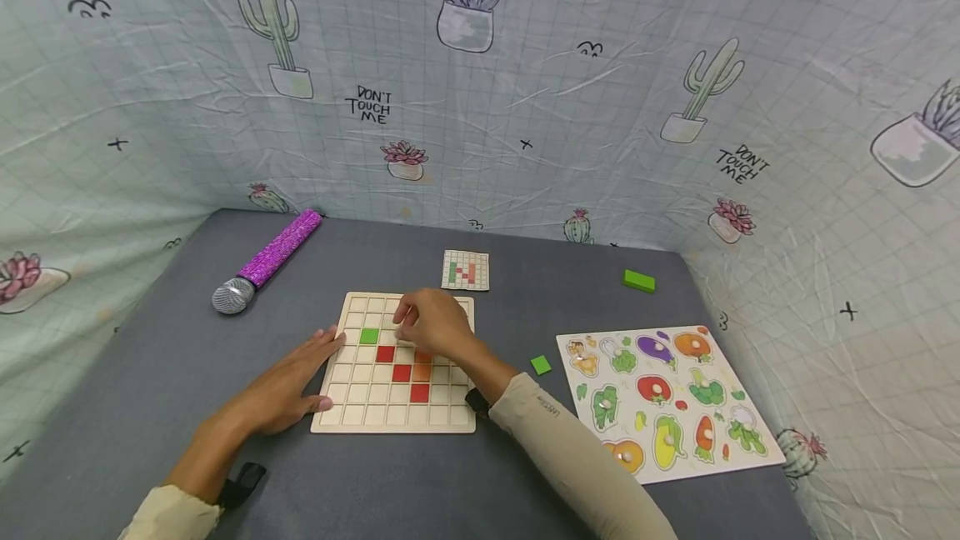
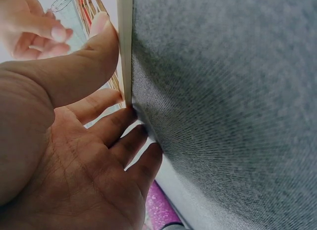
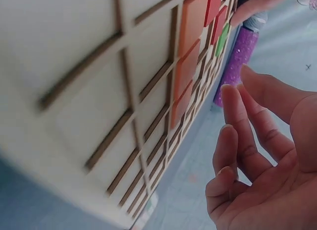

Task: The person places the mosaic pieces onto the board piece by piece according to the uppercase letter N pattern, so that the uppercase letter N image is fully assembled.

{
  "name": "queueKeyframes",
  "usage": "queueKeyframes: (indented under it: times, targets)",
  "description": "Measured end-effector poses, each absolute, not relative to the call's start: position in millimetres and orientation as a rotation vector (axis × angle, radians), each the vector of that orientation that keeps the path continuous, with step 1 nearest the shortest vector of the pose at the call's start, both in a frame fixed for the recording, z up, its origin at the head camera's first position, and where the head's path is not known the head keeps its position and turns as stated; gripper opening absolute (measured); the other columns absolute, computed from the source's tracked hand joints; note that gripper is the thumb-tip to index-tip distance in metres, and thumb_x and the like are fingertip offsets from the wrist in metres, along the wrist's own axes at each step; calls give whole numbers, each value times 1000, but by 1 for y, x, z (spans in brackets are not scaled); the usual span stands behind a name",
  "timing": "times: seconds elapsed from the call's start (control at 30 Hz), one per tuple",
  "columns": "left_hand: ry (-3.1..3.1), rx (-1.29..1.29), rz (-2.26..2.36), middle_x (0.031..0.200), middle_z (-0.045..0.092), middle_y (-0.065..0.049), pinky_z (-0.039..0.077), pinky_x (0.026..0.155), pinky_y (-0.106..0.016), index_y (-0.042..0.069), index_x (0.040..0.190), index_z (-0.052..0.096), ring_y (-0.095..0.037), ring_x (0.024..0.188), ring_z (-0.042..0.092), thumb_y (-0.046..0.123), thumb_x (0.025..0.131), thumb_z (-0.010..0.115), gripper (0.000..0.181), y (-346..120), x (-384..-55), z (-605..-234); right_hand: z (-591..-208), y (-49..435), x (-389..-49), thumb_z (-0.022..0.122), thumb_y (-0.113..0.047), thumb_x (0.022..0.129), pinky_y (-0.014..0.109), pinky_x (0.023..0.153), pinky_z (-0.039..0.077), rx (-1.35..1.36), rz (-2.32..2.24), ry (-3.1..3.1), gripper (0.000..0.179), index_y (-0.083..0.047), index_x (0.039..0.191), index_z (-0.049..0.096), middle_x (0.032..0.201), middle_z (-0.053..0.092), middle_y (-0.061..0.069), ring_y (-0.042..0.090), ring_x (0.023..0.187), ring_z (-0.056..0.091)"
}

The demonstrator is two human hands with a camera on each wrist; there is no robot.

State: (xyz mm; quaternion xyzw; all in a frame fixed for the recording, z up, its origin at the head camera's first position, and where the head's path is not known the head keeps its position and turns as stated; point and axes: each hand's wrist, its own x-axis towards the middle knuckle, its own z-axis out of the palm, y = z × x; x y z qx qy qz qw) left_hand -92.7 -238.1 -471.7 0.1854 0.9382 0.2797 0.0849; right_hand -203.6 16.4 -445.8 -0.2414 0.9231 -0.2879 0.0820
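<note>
A wooden grid board (image 1: 345, 423) lies on the dark table with several coloured tiles in its squares. Three red tiles (image 1: 401, 373) form a diagonal, and a green tile (image 1: 369, 337) sits up and left of them. Orange tiles (image 3: 187, 66) stand in a column, partly covered by the right arm in the head view. My left hand (image 1: 292, 382) rests along the board's left edge, thumb and fingertips touching it, fingers fairly straight. Above the board's upper middle hovers my right hand (image 1: 435, 322), fingers loosely bent, with nothing visible between thumb and fingertips (image 3: 230, 96).
Behind the board lies a small pattern card (image 1: 466, 270). A loose green tile (image 1: 541, 365) is to the right, beside a vegetable puzzle board (image 1: 626, 398). Farther back right sits a green block (image 1: 639, 281). A purple glittery microphone (image 1: 277, 252) lies back left. Printed cloth (image 1: 480, 148) encloses the table.
</note>
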Motion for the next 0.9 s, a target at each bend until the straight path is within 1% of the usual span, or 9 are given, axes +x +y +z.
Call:
queueKeyframes:
  times: [0.13, 0.2, 0.37, 0.47, 0.57, 0.67, 0.77, 0.9]
  targets:
    - [2798, 559, 837, 172, 29, -28, 30, 122, -69, -1, 162, 38, -54, 158, 27, 15, 90, 83, 87, -239, -93, -472, -448, 34, -201, 87, -15, 88, 24, 70, 49, -747, -927, 2746, 9, -17, 93, 80, 80, 74, -6, 8, 79, 64]
    - [2798, 556, 837, 172, 29, -28, 30, 122, -69, -1, 162, 38, -54, 158, 27, 15, 89, 83, 87, -239, -93, -472, -448, 44, -199, 86, -13, 89, 26, 72, 50, -758, -964, 2736, 9, -14, 95, 80, 81, 75, -3, 11, 81, 65]
    - [2795, 547, 832, 172, 28, -28, 29, 122, -70, 0, 163, 37, -53, 158, 26, 16, 89, 84, 88, -238, -93, -473, -447, 67, -194, 86, -9, 88, 27, 71, 51, -751, -1017, 2714, 12, -10, 97, 79, 82, 75, 0, 17, 84, 68]
    - [2795, 544, 829, 173, 28, -27, 29, 122, -70, 0, 163, 37, -53, 159, 25, 16, 89, 84, 89, -238, -93, -473, -446, 79, -192, 86, -8, 87, 24, 66, 49, -740, -1018, 2713, 13, -9, 98, 79, 81, 75, 0, 14, 76, 67]
    - [2795, 543, 826, 173, 28, -27, 28, 122, -70, 0, 163, 37, -53, 158, 26, 16, 89, 84, 89, -239, -93, -473, -444, 92, -188, 87, -7, 87, 24, 60, 48, -730, -1027, 2700, 14, -8, 99, 79, 81, 75, 0, 10, 68, 61]
    - [2795, 545, 822, 172, 28, -28, 29, 122, -70, 0, 162, 37, -54, 158, 26, 17, 89, 84, 88, -239, -94, -472, -443, 105, -184, 87, -7, 87, 24, 60, 48, -720, -1038, 2692, 16, -7, 101, 79, 82, 73, 0, 10, 67, 58]
    - [2796, 549, 817, 172, 28, -28, 29, 122, -70, 0, 162, 37, -54, 158, 27, 17, 90, 84, 88, -239, -94, -472, -443, 119, -180, 88, -7, 87, 26, 63, 48, -710, -1042, 2702, 18, -8, 103, 79, 84, 73, -1, 10, 69, 57]
    - [2794, 547, 819, 172, 28, -27, 29, 122, -70, 0, 162, 37, -53, 158, 26, 17, 90, 84, 88, -239, -95, -471, -444, 138, -177, 89, -10, 86, 28, 68, 49, -659, -1028, 2730, 21, -12, 104, 79, 90, 74, -2, 11, 73, 57]
